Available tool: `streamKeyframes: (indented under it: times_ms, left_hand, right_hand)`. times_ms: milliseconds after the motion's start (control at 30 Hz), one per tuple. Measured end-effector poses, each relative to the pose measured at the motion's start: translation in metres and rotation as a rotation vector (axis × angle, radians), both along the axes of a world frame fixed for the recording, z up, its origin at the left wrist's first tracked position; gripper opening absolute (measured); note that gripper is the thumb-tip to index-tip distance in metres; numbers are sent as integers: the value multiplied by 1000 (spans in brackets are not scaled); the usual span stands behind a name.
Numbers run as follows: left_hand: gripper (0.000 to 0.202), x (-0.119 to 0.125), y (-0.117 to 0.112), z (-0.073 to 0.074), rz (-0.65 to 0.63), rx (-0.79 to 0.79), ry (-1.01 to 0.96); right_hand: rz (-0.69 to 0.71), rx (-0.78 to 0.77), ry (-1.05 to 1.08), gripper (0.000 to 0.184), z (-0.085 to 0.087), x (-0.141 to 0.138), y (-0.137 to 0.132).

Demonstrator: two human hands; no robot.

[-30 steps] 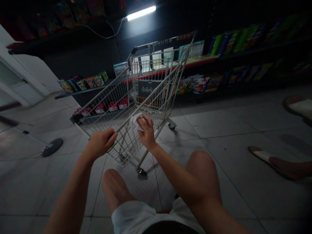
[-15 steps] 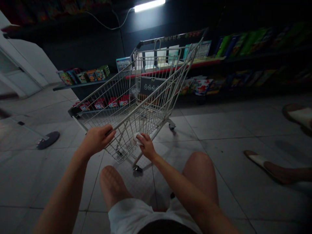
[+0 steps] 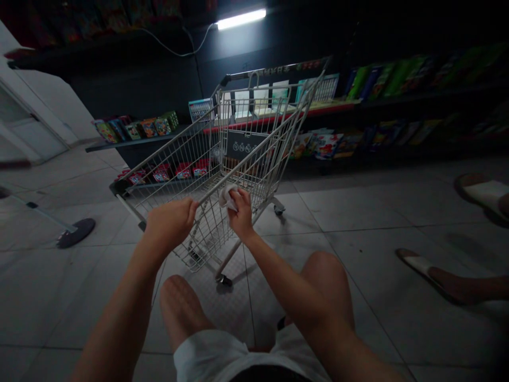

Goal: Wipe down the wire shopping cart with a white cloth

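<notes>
A metal wire shopping cart stands before my knees, its handle toward the shelves. My left hand is closed around the cart's near top rail. In my right hand is a crumpled white cloth, pinched between fingers and thumb against the wire side, just below the top rail. Whether it is cloth or tissue is hard to tell in this dim light. A dark panel with white round symbols sits inside the cart at the handle end.
Shelves behind the cart hold boxed goods, upright books and bagged goods. A lit tube lamp hangs above. At left stands a post with a round base. Another person's sandalled foot shows at right.
My right hand has moved up the wire side with the white cloth. My left hand has slid along the top rail to the right, closer to the right hand.
</notes>
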State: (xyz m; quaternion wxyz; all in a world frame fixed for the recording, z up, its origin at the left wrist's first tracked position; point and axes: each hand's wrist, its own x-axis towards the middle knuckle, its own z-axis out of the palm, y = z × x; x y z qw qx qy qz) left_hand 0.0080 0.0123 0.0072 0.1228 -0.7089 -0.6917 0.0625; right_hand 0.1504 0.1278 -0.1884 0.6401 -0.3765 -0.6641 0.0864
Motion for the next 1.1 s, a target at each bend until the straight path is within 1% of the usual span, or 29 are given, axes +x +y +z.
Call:
streamKeyframes:
  times_ms: [133, 167, 200, 233, 267, 300, 333, 433, 467, 500, 533, 567, 600, 633, 667, 733, 767, 800, 833, 867, 900, 933, 967, 1000, 1100]
  left_hand:
    - [43, 7, 10, -8, 3, 8, -16]
    - [43, 9, 12, -11, 14, 18, -20]
    - [43, 10, 14, -13, 26, 33, -28]
    - [43, 12, 15, -15, 38, 48, -42]
    - [43, 14, 17, -16, 45, 64, -60]
    - [43, 17, 20, -16, 46, 79, -83]
    - [43, 20, 23, -16, 41, 92, -108]
    - [46, 31, 37, -15, -5, 122, -186]
    - [48, 34, 41, -15, -23, 127, -205]
    - [51, 36, 45, -17, -36, 130, -217]
    - [53, 38, 48, -18, -48, 134, -220]
    - [54, 39, 50, -20, -58, 136, -213]
    - [53, 39, 51, -23, -67, 136, -200]
    - [52, 37, 52, -24, -73, 135, -183]
    - [51, 36, 52, -26, -79, 135, -167]
    - [50, 30, 51, -28, -96, 143, -138]
    - [50, 27, 51, -28, -98, 154, -126]
    - [50, 24, 51, -29, -98, 164, -114]
    - [50, 20, 51, -28, -95, 170, -102]
    - [50, 16, 51, -28, -87, 168, -92]
    - [51, 13, 50, -28, -77, 163, -82]
    - [51, 9, 50, -27, -70, 158, -75]
    - [52, 6, 49, -26, -66, 154, -69]
    - [53, 2, 48, -26, -65, 153, -64]
    - [56, -7, 43, -24, -57, 153, -51]
  right_hand:
    - [95, -180, -81, 45, -55, -2, -24]
    - [127, -213, -88, 45, -66, 0, -30]
    - [152, -233, -87, 44, -72, 2, -35]
    - [168, -237, -79, 44, -74, 5, -38]
    - [171, -223, -66, 45, -70, 9, -38]
    - [162, -192, -50, 46, -61, 12, -36]
    - [142, -149, -29, 46, -47, 16, -32]
    - [42, -1, 40, 44, 7, 21, -7]
    - [12, 40, 54, 44, 23, 20, 2]
    - [-10, 69, 60, 44, 34, 17, 10]
    - [-22, 81, 54, 45, 38, 13, 16]
    - [-24, 77, 36, 47, 34, 9, 19]
    - [-19, 50, 8, 48, 22, 4, 18]
    - [-9, -4, -30, 49, 4, 0, 15]
    - [5, -73, -72, 49, -20, -3, 7]
    - [49, -263, -154, 50, -71, -4, -13]
    - [82, -338, -187, 51, -95, -2, -24]
    - [110, -389, -208, 53, -113, 0, -33]
    - [124, -413, -212, 54, -126, 2, -39]
    - [123, -417, -202, 54, -132, 4, -42]
    - [105, -415, -180, 55, -132, 6, -41]
    - [74, -405, -150, 56, -124, 7, -37]
    - [36, -377, -112, 55, -111, 8, -29]
    - [-2, -327, -73, 54, -93, 9, -20]
    - [-71, -94, 8, 49, -25, 11, 9]
